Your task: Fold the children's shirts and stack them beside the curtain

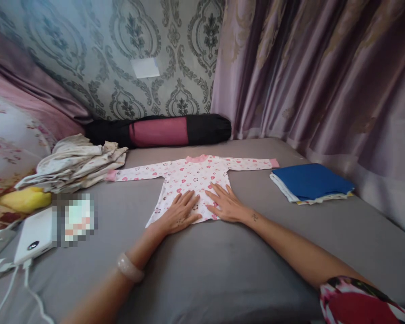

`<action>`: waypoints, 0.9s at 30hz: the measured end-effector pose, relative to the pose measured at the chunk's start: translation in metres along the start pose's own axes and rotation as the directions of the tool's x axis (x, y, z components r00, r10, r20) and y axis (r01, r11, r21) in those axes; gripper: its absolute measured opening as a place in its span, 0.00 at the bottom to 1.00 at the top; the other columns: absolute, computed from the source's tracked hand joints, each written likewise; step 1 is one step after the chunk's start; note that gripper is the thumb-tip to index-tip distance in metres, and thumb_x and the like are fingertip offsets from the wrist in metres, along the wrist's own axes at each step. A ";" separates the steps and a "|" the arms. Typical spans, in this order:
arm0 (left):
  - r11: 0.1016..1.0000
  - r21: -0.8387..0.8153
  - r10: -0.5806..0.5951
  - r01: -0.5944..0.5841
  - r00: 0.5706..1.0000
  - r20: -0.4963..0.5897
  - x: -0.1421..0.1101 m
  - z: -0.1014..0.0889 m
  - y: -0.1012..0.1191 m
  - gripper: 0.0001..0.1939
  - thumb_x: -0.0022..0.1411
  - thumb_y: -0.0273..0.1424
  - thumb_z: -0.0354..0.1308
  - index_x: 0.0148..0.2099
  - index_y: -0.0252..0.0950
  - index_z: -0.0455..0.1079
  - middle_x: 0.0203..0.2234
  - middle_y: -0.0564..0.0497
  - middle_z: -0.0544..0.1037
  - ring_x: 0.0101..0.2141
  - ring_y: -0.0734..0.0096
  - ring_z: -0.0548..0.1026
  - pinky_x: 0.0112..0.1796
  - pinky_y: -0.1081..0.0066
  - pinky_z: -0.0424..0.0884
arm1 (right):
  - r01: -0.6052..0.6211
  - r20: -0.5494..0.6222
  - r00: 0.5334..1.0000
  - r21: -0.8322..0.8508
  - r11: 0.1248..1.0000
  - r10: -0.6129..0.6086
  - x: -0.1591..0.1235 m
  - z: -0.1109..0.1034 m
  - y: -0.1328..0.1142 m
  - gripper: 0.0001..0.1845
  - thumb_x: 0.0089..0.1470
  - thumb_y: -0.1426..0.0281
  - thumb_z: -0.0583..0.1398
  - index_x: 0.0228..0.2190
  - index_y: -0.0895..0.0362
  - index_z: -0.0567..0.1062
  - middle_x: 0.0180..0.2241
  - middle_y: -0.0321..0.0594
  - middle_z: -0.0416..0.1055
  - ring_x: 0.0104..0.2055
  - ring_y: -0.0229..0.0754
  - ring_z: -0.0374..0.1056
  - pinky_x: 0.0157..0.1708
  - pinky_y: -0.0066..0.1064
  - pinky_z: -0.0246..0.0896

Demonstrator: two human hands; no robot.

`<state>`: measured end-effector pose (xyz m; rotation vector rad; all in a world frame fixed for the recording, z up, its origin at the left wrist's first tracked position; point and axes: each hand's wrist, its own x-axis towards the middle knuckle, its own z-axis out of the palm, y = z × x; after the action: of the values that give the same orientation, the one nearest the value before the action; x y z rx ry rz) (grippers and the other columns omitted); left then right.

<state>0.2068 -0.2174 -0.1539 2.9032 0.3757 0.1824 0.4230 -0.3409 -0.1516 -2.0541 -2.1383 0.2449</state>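
A small white long-sleeved shirt (192,175) with pink hearts and flowers lies spread on the grey bed sheet, its pink collar away from me and both sleeves stretched out sideways. My left hand (180,211) rests flat on the lower left part of the shirt, fingers apart. On the lower right part lies my right hand (224,203), also flat with its fingers spread. Neither hand grips the cloth. Parts of the shirt's lower hem are covered by the hands.
Folded clothes with a blue piece on top (312,181) lie at the right. A crumpled cloth pile (76,162), a yellow item (25,199) and a white power bank (35,234) with cables are at the left. A black and maroon roll (158,131) lies along the wall.
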 end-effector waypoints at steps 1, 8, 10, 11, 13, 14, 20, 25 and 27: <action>0.999 -0.038 0.037 -0.037 0.999 -0.001 -0.002 -0.004 0.005 0.30 0.67 0.47 0.44 0.65 0.39 0.53 0.64 0.41 0.54 0.64 0.55 0.51 0.61 0.52 0.49 | 0.021 0.022 1.000 0.008 1.000 -0.021 -0.004 -0.002 -0.002 0.34 0.61 0.52 0.46 0.64 0.53 0.53 0.67 0.48 0.38 0.68 0.52 0.33 0.63 0.52 0.27; 0.956 -0.292 -0.073 0.039 0.992 -0.104 0.022 -0.003 0.029 0.10 0.61 0.24 0.45 0.37 0.36 0.68 0.35 0.46 0.76 0.39 0.66 0.73 0.43 0.66 0.70 | 0.036 -0.036 0.999 0.051 0.998 -0.035 0.000 0.002 -0.034 0.30 0.62 0.65 0.44 0.64 0.61 0.51 0.67 0.50 0.41 0.68 0.47 0.34 0.65 0.48 0.28; 0.961 -0.261 -0.138 0.092 0.976 -0.166 0.028 0.004 0.029 0.10 0.59 0.23 0.44 0.37 0.35 0.66 0.33 0.46 0.74 0.37 0.65 0.72 0.41 0.65 0.70 | 0.008 -0.056 0.998 0.060 0.998 -0.005 0.001 0.009 -0.041 0.31 0.63 0.64 0.44 0.64 0.63 0.50 0.67 0.51 0.40 0.68 0.48 0.33 0.65 0.48 0.26; 0.970 -0.226 -0.132 0.088 0.973 -0.188 0.028 0.007 0.028 0.10 0.59 0.23 0.44 0.39 0.35 0.66 0.35 0.45 0.73 0.39 0.64 0.71 0.42 0.64 0.70 | -0.002 -0.062 0.998 0.060 0.998 0.005 0.000 0.011 -0.043 0.31 0.63 0.63 0.44 0.64 0.63 0.50 0.67 0.50 0.40 0.68 0.48 0.33 0.65 0.48 0.26; 0.989 -0.134 -0.097 0.069 0.973 -0.210 0.023 0.012 0.019 0.12 0.62 0.26 0.43 0.44 0.33 0.65 0.41 0.42 0.72 0.44 0.61 0.70 0.47 0.61 0.68 | -0.005 -0.069 0.998 0.056 0.998 0.009 -0.004 0.014 -0.044 0.31 0.63 0.62 0.44 0.64 0.60 0.51 0.67 0.47 0.40 0.68 0.49 0.33 0.65 0.49 0.24; 0.994 -0.085 -0.087 0.070 0.974 -0.210 0.019 0.013 0.012 0.13 0.64 0.29 0.43 0.48 0.33 0.64 0.45 0.41 0.71 0.47 0.60 0.69 0.49 0.59 0.66 | -0.004 -0.066 0.998 0.058 0.998 0.008 -0.006 0.013 -0.043 0.30 0.64 0.61 0.44 0.64 0.58 0.51 0.67 0.47 0.39 0.68 0.49 0.33 0.65 0.49 0.24; 0.958 0.123 -0.239 0.260 0.958 -0.161 -0.006 0.018 -0.049 0.29 0.68 0.45 0.39 0.63 0.32 0.55 0.61 0.37 0.59 0.62 0.55 0.55 0.59 0.55 0.54 | -0.056 -0.040 0.997 0.096 0.994 0.060 -0.016 0.009 -0.038 0.33 0.64 0.54 0.42 0.64 0.57 0.52 0.67 0.49 0.37 0.69 0.51 0.29 0.65 0.48 0.26; 0.913 0.218 -0.323 0.346 0.937 -0.134 -0.007 0.007 -0.062 0.28 0.69 0.46 0.35 0.63 0.36 0.56 0.61 0.39 0.61 0.61 0.55 0.57 0.58 0.52 0.53 | -0.057 -0.036 0.997 0.091 0.994 0.061 -0.016 0.005 -0.039 0.35 0.63 0.51 0.43 0.64 0.55 0.53 0.67 0.48 0.40 0.68 0.53 0.32 0.64 0.48 0.27; 0.901 0.253 -0.324 0.351 0.935 -0.143 0.000 -0.002 -0.058 0.26 0.69 0.45 0.34 0.60 0.38 0.59 0.56 0.40 0.66 0.57 0.55 0.62 0.56 0.52 0.54 | -0.050 -0.039 0.998 0.088 0.995 0.053 -0.013 -0.002 -0.038 0.34 0.62 0.50 0.44 0.62 0.55 0.57 0.66 0.48 0.46 0.67 0.53 0.39 0.63 0.46 0.32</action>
<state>0.1927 -0.1624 -0.1649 3.0376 0.9881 0.2316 0.3873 -0.3555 -0.1405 -2.0491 -2.0160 0.2944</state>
